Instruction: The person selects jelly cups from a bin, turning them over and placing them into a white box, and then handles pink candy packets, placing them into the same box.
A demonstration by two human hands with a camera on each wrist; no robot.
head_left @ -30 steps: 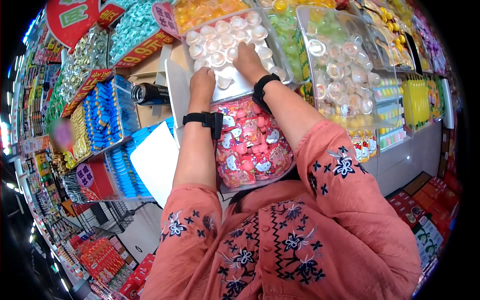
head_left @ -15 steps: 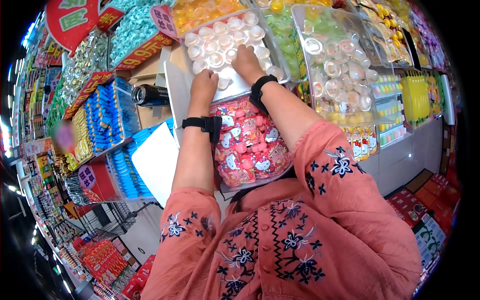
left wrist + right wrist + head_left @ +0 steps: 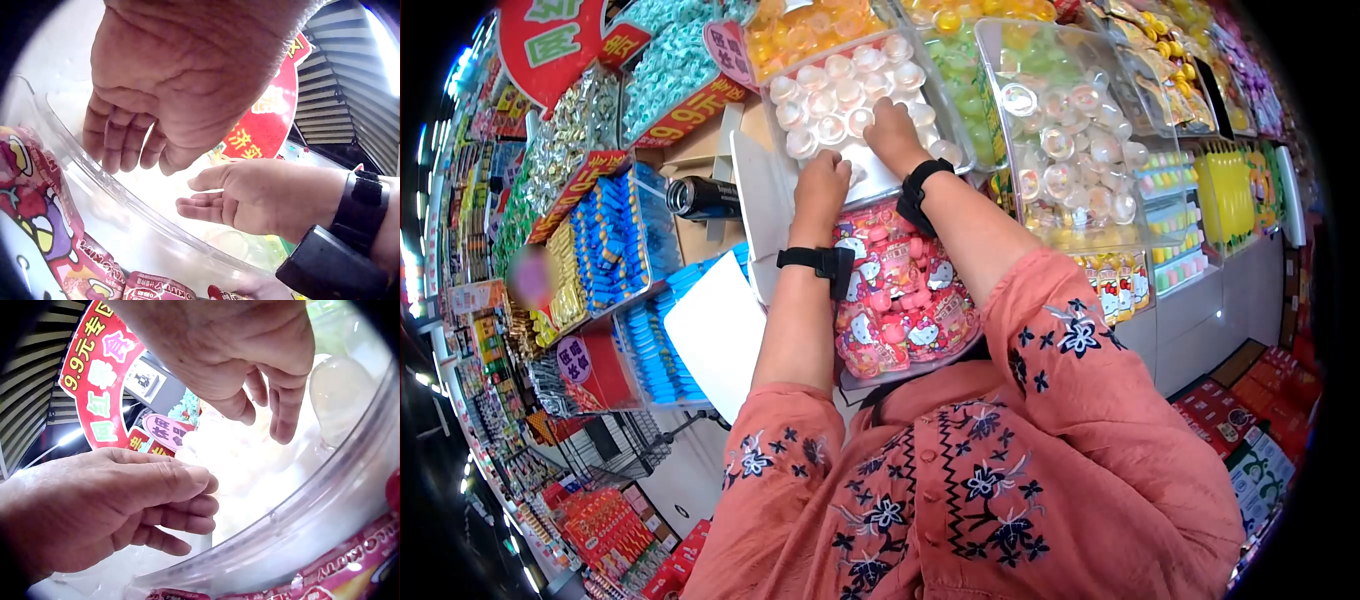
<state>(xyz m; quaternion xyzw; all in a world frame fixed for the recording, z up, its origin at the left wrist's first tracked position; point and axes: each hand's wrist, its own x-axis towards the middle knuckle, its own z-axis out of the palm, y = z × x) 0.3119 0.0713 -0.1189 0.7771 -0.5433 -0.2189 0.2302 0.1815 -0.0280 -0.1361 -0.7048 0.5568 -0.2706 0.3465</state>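
Observation:
Clear-lidded pale jelly cups [image 3: 840, 95] lie in rows in a clear bin [image 3: 965, 120]. Over the bin's near left part is the left hand [image 3: 822, 190], fingers loosely bent, beside a single cup [image 3: 857, 174]. The right hand [image 3: 895, 138] reaches down among the cups farther in, its thumb and fingers apart in the right wrist view; glare hides whether it touches one. Both wrist views show the left hand [image 3: 181, 81] [image 3: 119, 512] and the right hand [image 3: 269, 194] [image 3: 250, 356] with no item visible in their fingers.
Pink printed packets [image 3: 910, 300] fill the bin nearest the body. A lidded bin of cups [image 3: 1065, 150] stands at right. To the left are a white panel [image 3: 762, 185], a dark bottle [image 3: 702, 198] and blue-wrapped sweets [image 3: 615, 240].
The left hand has moved slightly right and toward the body, closer to the single cup. Still among the cups, the right hand has shifted only a little.

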